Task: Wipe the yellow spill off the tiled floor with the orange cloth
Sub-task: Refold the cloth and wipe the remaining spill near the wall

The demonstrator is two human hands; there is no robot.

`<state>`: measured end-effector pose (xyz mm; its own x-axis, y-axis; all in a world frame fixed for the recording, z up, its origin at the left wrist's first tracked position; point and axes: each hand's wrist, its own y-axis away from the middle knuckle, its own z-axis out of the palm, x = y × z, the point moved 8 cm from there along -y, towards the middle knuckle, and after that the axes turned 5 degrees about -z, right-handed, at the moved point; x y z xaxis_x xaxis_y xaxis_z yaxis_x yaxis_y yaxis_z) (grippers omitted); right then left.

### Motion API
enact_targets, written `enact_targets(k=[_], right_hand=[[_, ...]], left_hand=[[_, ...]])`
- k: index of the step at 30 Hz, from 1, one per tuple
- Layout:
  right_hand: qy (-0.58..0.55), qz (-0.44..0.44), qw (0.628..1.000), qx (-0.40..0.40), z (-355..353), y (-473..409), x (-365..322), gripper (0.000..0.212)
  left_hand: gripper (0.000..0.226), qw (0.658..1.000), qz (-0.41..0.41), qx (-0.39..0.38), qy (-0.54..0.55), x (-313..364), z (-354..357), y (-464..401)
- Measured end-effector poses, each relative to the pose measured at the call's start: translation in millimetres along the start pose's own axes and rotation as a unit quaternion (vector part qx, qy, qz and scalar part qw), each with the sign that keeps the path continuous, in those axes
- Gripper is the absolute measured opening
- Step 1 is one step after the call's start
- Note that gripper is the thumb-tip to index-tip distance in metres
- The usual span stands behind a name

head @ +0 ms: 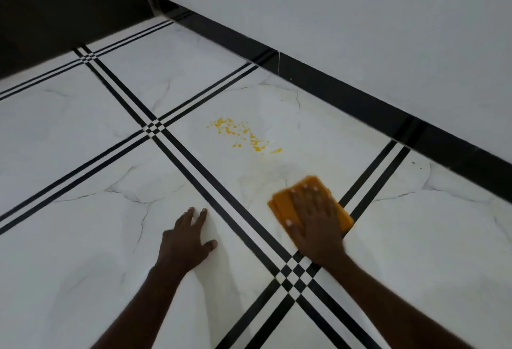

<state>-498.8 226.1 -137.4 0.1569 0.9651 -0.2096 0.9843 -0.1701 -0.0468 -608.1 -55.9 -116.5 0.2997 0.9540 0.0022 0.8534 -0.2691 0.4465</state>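
Left hand (187, 240) flat on tile; right grip (314, 217) spread atop orange cloth (285, 204), short of yellow spill (243, 134).

Pale wall (360, 16) at right, black skirting (318, 77) along its base, dark panel (55, 10) top left

Head-high view down onto floor (83, 238)

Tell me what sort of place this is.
Likely an indoor room of a home or similar building, seen at a floor edge: glossy white marble-look floor tiles with black stripe borders, a black skirting board and a plain white wall.
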Motion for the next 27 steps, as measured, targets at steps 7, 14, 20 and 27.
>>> enact_targets(k=[7, 14, 20, 27], right_hand=[[-0.009, 0.263, 0.965, 0.010, -17.7, -51.6, 103.6, 0.080], [-0.003, 0.009, 1.000, -0.006, 23.4, -71.8, -72.9, 0.074], [0.026, 0.048, 0.998, -0.029, 2.2, -24.5, 18.8, 0.073], [0.001, 0.221, 0.975, 0.006, 10.5, -199.1, 38.0, 0.087]], left_hand=[[0.110, 1.000, -0.003, 0.004, 0.017, -31.9, -9.8, -21.8], [0.133, 0.998, -0.008, -0.036, 0.042, -34.9, -22.8, -44.3], [0.155, 0.996, -0.058, -0.072, 0.011, -78.8, -60.7, -87.3], [0.176, 0.980, -0.117, -0.111, 0.118, -90.8, -7.6, -99.7]])
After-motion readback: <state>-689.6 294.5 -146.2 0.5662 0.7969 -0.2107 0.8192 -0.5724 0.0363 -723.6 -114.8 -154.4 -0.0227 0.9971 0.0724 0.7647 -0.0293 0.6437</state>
